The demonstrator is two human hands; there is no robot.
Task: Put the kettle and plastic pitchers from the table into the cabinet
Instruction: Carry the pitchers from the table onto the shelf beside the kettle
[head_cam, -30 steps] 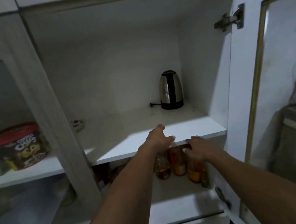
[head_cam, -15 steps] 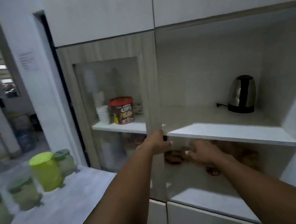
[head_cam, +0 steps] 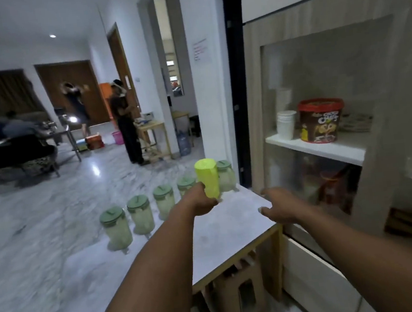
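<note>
Several clear plastic pitchers with green lids point(head_cam: 140, 213) stand in a row along the far edge of the white table point(head_cam: 235, 231). A bright yellow-green pitcher point(head_cam: 207, 178) stands upright among them, near the cabinet point(head_cam: 376, 104). My left hand point(head_cam: 199, 203) is low in front of the yellow-green pitcher's base with its fingers curled; I cannot tell whether it touches. My right hand point(head_cam: 281, 206) hovers over the table's right corner, fingers spread, holding nothing. The kettle is out of view.
Behind the cabinet's glass door a shelf point(head_cam: 330, 147) holds a red-lidded chocolate tub point(head_cam: 321, 121) and stacked white cups point(head_cam: 286, 124). A plastic stool point(head_cam: 240, 286) sits under the table. A person point(head_cam: 125, 123) stands far back in the room beside a small wooden table.
My view has swung left from the open cabinet shelf and kettle to the table with the pitchers. Both hands left the shelf edge and now reach over the table.
</note>
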